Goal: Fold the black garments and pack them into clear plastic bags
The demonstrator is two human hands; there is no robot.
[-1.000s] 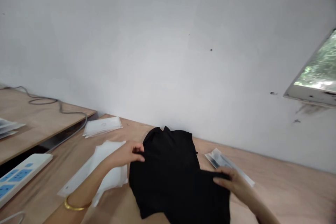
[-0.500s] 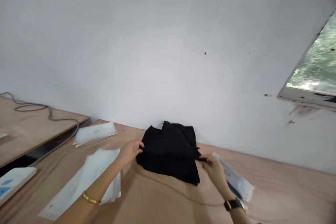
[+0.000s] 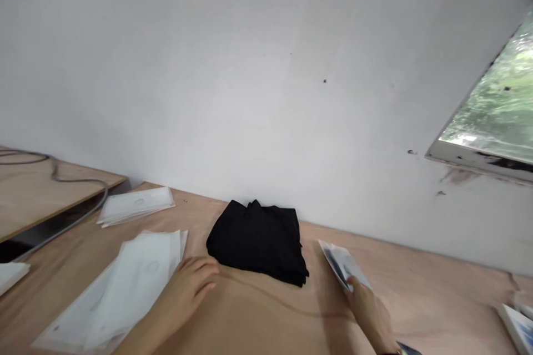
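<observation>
A stack of folded black cloth (image 3: 258,241) lies on the wooden table against the wall. My left hand (image 3: 192,284) is held just in front of its left corner, fingers stretched out and holding nothing. Translucent plastic bags (image 3: 137,274) spread out beneath and beside that wrist. On the right, my right hand (image 3: 366,308) grips the near end of a clear plastic bag (image 3: 342,262) with something dark inside, thumb on top. The fingers under this bag are hidden.
More flat plastic bags (image 3: 137,203) lie at the back left. A grey cable (image 3: 79,180) runs over a second tabletop (image 3: 50,191) and down into the gap between the tables. White box-like items show at the left edge and lower right (image 3: 518,327).
Both hands have let go of the black cloth, which now lies flat on its stack. My left hand drew back toward me; my right hand moved right and took hold of the plastic bag.
</observation>
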